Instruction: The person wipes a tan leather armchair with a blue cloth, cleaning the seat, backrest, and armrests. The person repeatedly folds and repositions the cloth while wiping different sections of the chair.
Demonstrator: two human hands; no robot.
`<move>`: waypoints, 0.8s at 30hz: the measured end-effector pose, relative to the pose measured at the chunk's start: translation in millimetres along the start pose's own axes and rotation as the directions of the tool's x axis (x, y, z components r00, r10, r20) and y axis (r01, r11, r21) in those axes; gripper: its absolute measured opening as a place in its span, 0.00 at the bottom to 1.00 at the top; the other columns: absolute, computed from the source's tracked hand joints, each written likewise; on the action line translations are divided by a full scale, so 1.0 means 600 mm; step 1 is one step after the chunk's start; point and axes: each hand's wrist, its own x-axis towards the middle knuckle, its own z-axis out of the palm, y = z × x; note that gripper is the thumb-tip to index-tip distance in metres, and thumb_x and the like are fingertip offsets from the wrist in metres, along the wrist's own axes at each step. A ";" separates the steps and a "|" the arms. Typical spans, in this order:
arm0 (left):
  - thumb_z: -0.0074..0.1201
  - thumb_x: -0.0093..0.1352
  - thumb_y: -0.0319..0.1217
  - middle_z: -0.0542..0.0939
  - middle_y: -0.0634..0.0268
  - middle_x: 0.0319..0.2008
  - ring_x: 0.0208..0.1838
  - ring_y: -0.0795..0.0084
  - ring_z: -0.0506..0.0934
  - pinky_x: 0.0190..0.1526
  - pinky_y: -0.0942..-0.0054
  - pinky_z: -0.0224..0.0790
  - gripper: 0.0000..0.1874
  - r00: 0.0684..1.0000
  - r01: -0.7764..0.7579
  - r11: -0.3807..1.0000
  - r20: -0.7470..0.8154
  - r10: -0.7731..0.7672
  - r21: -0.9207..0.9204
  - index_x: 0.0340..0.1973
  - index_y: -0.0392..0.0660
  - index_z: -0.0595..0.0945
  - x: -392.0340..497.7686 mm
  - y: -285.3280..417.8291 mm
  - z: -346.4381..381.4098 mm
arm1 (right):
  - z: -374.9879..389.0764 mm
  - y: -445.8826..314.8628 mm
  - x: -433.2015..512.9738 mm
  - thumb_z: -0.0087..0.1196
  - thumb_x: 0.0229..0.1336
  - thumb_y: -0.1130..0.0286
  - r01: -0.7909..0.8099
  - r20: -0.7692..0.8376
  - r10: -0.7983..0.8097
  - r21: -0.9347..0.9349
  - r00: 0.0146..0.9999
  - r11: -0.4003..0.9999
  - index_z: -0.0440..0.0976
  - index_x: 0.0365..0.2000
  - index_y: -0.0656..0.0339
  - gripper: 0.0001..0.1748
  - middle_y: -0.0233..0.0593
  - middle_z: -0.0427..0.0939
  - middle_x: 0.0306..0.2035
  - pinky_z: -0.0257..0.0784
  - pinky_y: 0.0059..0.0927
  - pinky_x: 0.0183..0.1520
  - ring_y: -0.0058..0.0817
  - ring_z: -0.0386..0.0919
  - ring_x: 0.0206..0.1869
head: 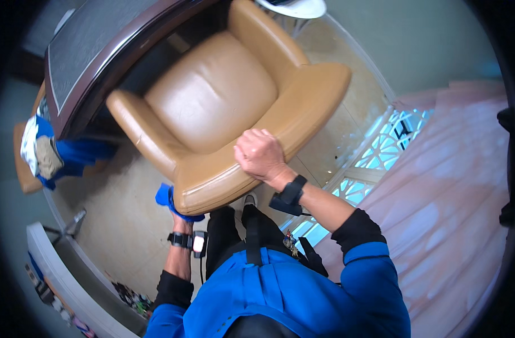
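Note:
A tan leather armchair (pixel 215 91) stands before me, its seat facing the desk and its back towards me. My right hand (pixel 259 154) rests on the top edge of the backrest with curled fingers gripping it. At the chair's left rear corner, my left hand (pixel 182 222) holds a blue cloth (pixel 163 195) against the outer side. The chair and cloth hide most of that hand's fingers.
A dark wooden desk (pixel 97 50) with a grey top curves beyond the chair. On the left, blue and white cloths (pixel 46 148) hang over another tan seat (pixel 25 169). A white shelf (pixel 54 270) holds small objects. Pinkish sheer curtain (pixel 443 190) hangs at right, beside a lattice screen (pixel 384 148).

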 end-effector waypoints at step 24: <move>0.43 0.72 0.40 0.77 0.54 0.52 0.54 0.58 0.75 0.57 0.65 0.67 0.24 0.436 -0.652 0.238 0.612 -0.660 0.720 0.62 0.47 0.68 -0.179 0.040 0.290 | 0.007 -0.136 -0.388 0.43 0.63 0.47 -0.378 0.700 0.425 0.686 0.573 -0.621 0.71 0.51 0.60 0.29 0.45 0.79 0.45 0.75 0.40 0.46 0.37 0.79 0.43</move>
